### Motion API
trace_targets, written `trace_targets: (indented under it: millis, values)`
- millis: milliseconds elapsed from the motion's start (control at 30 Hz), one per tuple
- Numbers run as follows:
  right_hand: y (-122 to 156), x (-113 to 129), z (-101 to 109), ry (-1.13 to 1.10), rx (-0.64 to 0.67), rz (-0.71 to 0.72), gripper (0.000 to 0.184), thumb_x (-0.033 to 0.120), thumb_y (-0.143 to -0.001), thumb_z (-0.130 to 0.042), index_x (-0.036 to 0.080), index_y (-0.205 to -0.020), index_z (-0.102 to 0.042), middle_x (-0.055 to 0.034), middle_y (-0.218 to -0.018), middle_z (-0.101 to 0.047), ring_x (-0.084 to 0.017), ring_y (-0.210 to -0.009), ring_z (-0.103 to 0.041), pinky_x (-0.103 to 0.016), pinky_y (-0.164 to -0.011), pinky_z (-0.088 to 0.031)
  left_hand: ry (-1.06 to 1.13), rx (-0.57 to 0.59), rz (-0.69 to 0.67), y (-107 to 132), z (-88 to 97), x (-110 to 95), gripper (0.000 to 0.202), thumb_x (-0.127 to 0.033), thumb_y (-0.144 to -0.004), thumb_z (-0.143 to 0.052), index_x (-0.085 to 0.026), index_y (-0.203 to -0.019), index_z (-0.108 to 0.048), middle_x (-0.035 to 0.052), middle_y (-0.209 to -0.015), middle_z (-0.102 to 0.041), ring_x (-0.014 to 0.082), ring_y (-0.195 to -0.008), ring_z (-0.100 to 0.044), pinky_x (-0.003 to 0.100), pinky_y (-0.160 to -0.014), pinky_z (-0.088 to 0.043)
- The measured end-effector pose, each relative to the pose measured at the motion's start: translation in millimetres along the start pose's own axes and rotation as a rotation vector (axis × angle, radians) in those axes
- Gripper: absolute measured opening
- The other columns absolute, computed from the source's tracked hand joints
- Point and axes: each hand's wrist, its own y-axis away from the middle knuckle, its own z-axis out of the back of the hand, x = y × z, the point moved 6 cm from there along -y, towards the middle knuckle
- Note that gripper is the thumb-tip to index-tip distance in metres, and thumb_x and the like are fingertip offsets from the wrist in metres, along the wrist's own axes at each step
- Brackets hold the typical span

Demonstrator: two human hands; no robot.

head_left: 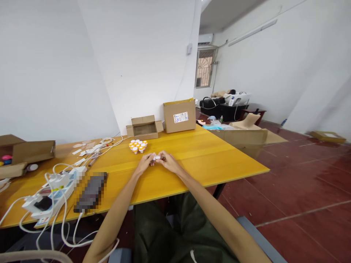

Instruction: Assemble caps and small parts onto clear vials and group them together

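Both my hands meet over the middle of the yellow table (219, 160). My left hand (145, 162) and my right hand (169, 162) pinch a small white and silver object (157, 157) between their fingertips; it is too small to name. Just beyond the hands stands a cluster of several small white bulbs with orange bases (138, 145) on the tabletop, apart from my fingers.
An open small cardboard box (144, 128) and a closed larger box (179, 115) stand at the table's far edge. A power strip with chargers and white cables (53, 191) and a blurred dark flat object (90, 192) lie at the left. Another open box (24, 152) is far left. Red tiled floor lies to the right.
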Motion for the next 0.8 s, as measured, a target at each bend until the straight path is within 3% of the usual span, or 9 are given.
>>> trace_targets:
  millis: [267, 600, 800]
  values:
    - [0, 3, 5, 0.174, -0.021, 0.013, 0.02, 0.04, -0.085, -0.062, 0.021, -0.081, -0.063, 0.0006, -0.073, -0.067, -0.015, -0.066, -0.058, -0.024, -0.062, -0.041, -0.011, 0.001, 0.031, -1, 1.1, 4, 0.048, -0.063, -0.081, -0.06, -0.016, -0.073, -0.064, -0.0004, -0.062, -0.061, 0.0102, -0.051, -0.051, 0.023, -0.05, -0.039]
    - [1, 10, 7, 0.175, -0.06, 0.075, 0.012, 0.026, -0.079, -0.07, 0.023, -0.09, -0.066, -0.0017, -0.086, -0.069, -0.017, -0.075, -0.061, -0.028, -0.07, -0.047, 0.0, -0.017, 0.042, 1, 0.6, 3, 0.053, -0.068, -0.078, -0.059, -0.017, -0.07, -0.062, -0.0016, -0.055, -0.056, 0.0104, -0.048, -0.049, 0.023, -0.047, -0.037]
    - [2, 11, 8, 0.185, -0.068, 0.07, 0.01, 0.028, -0.079, -0.07, 0.023, -0.088, -0.066, -0.0012, -0.084, -0.068, -0.016, -0.073, -0.06, -0.027, -0.07, -0.047, 0.006, -0.027, 0.041, 1, 0.0, 2, 0.054, -0.069, -0.078, -0.058, -0.016, -0.069, -0.062, -0.0022, -0.053, -0.055, 0.0104, -0.047, -0.049, 0.023, -0.048, -0.037]
